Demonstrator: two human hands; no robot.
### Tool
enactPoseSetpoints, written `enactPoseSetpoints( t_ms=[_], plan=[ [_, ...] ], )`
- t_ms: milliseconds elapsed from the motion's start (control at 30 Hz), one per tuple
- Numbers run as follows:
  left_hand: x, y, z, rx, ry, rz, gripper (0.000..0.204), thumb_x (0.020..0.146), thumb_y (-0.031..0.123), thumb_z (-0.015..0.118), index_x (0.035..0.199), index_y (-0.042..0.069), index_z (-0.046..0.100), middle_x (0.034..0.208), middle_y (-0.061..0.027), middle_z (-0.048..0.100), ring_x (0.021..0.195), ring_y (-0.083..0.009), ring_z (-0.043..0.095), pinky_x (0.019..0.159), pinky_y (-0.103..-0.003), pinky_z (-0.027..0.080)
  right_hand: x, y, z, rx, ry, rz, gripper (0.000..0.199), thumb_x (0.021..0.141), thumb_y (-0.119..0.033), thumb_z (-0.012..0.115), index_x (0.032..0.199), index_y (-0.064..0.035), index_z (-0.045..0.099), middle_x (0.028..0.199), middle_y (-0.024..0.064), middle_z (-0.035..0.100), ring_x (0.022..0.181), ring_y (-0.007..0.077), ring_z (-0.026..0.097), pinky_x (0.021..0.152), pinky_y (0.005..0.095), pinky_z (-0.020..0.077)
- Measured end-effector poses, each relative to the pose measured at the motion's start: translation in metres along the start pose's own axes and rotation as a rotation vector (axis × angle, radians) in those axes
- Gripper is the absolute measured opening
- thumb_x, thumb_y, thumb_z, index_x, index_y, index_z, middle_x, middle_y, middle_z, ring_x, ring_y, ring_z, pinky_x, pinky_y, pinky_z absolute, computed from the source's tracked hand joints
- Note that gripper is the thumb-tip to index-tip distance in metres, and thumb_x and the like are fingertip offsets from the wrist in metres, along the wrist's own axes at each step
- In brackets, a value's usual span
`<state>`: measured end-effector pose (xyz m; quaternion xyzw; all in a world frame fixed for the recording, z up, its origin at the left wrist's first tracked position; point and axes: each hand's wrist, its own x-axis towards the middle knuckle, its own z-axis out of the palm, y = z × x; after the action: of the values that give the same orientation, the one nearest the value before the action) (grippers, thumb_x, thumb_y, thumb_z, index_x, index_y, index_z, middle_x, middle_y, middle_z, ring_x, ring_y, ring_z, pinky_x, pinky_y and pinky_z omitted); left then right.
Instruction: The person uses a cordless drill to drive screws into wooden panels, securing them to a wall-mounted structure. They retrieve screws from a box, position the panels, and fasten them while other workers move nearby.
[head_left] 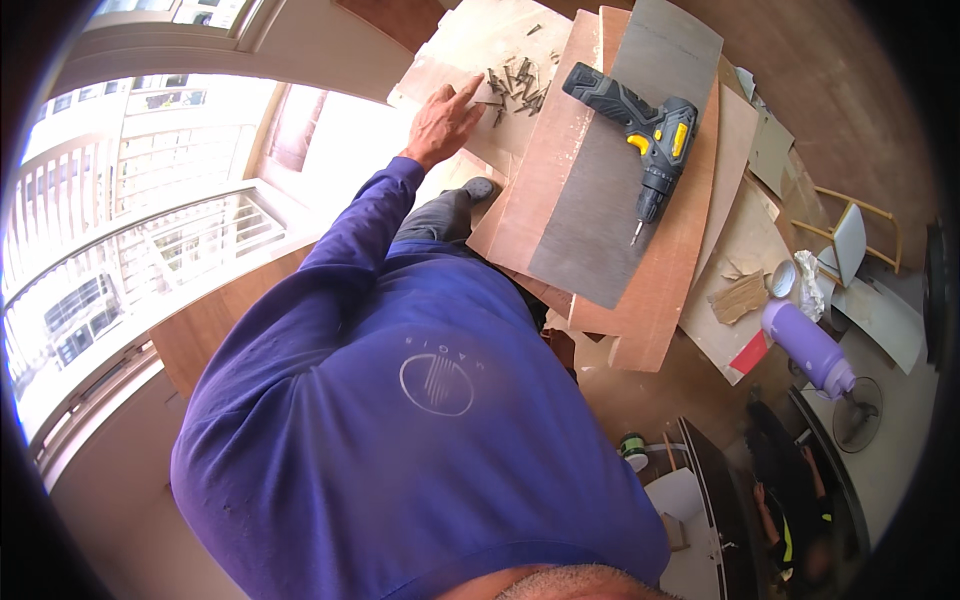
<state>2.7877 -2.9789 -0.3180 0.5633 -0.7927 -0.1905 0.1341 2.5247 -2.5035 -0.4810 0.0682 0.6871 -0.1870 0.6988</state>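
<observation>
My left hand reaches over a light wooden board, fingers stretched out and apart. Its fingertips are right beside a loose pile of screws, and I see nothing held in it. To the right of the screws, a dark grey cordless drill with yellow parts lies on its side. A slim metal bit points from its chuck toward me. Under the drill is a grey sheet on top of stacked reddish-brown wooden boards. My right hand does not show.
A purple bottle, a round cup or tin and torn cardboard are on the right. Beyond them stands a small yellow-framed chair. A bright window fills the left side. Another person in dark clothes appears at the lower right.
</observation>
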Motion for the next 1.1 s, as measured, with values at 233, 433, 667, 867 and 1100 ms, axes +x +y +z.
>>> enactPoseSetpoints(
  t_ms=[233, 433, 667, 867, 1100],
  plan=[
    [-0.004, -0.020, -0.001, -0.258, 0.118, -0.104, 0.040, 0.096, 0.030, 0.070, 0.132, 0.014, 0.068, 0.082, -0.0107, 0.058, 0.075, -0.0267, 0.060, 0.068, -0.041, 0.051, -0.019, -0.031, -0.013, 0.024, 0.216, -0.054, 0.031, 0.102, -0.033, 0.053, 0.104, -0.0030, 0.062, 0.080, 0.0082, 0.070, 0.064, 0.0193, 0.068, 0.054, 0.0316, 0.0514],
    [0.008, -0.037, 0.000, -0.467, 0.181, -0.135, 0.022, 0.093, 0.022, 0.074, 0.109, 0.007, 0.076, 0.075, -0.0066, 0.056, 0.066, -0.0184, 0.054, 0.062, -0.035, 0.047, -0.061, -0.049, 0.007, -0.055, 0.343, -0.035, 0.031, 0.102, -0.030, 0.054, 0.106, -0.0015, 0.065, 0.085, 0.0105, 0.073, 0.065, 0.0200, 0.069, 0.055, 0.0318, 0.0533],
    [0.024, -0.056, -0.015, -0.590, 0.045, -0.111, 0.017, 0.090, 0.020, 0.073, 0.101, 0.007, 0.077, 0.083, -0.0098, 0.067, 0.070, -0.0211, 0.062, 0.065, -0.036, 0.050, -0.078, -0.050, 0.080, -0.074, 0.348, -0.083, 0.027, 0.100, -0.021, 0.054, 0.107, -0.0004, 0.069, 0.085, 0.0105, 0.073, 0.067, 0.0178, 0.068, 0.055, 0.0314, 0.0528],
    [0.051, -0.062, -0.022, -0.560, -0.032, -0.034, 0.016, 0.090, 0.021, 0.071, 0.099, 0.010, 0.077, 0.089, -0.0100, 0.072, 0.077, -0.0261, 0.070, 0.069, -0.039, 0.055, -0.064, -0.013, 0.122, 0.027, 0.296, -0.164, 0.026, 0.103, -0.019, 0.056, 0.099, 0.0019, 0.071, 0.086, 0.0089, 0.072, 0.069, 0.0152, 0.064, 0.062, 0.0296, 0.0515],
    [0.114, -0.039, 0.005, -0.473, 0.027, 0.118, 0.028, 0.089, 0.036, 0.074, 0.097, 0.010, 0.079, 0.084, -0.0097, 0.071, 0.076, -0.0283, 0.068, 0.068, -0.041, 0.052, -0.082, 0.001, 0.145, -0.050, 0.382, -0.189, 0.028, 0.104, -0.015, 0.054, 0.098, 0.0059, 0.071, 0.090, 0.0100, 0.072, 0.080, 0.0186, 0.065, 0.075, 0.0310, 0.0539]
  ],
)
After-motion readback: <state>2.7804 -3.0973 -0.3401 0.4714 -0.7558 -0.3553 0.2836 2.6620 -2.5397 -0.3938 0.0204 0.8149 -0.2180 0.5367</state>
